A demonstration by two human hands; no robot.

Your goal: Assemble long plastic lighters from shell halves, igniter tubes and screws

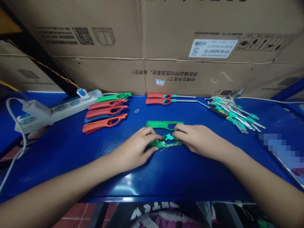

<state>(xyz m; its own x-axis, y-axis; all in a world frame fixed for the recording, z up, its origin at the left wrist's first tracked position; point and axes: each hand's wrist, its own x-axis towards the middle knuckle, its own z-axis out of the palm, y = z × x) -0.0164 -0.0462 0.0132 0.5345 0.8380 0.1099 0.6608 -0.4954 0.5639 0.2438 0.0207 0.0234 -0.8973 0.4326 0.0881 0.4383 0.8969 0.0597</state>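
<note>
In front of me on the blue table lies an open green lighter shell half (163, 144), with thin wires and a teal trigger (169, 137) in it. My left hand (140, 147) grips the left end of this shell half between thumb and fingers. At its right end, the fingers of my right hand (192, 136) are pinched together on the shell, partly hiding what they hold there. Just behind, a second green lighter shell half (156, 124) lies with its inside up, close to my right fingertips.
Several red, green and blue lighter handles (104, 110) lie left, beside a power strip (66, 109). Two red lighters with metal tubes (159, 101) lie behind. A black-handled screwdriver (217, 112) touches a pile of metal tubes with teal triggers (235, 115). Cardboard (118, 72) stands behind.
</note>
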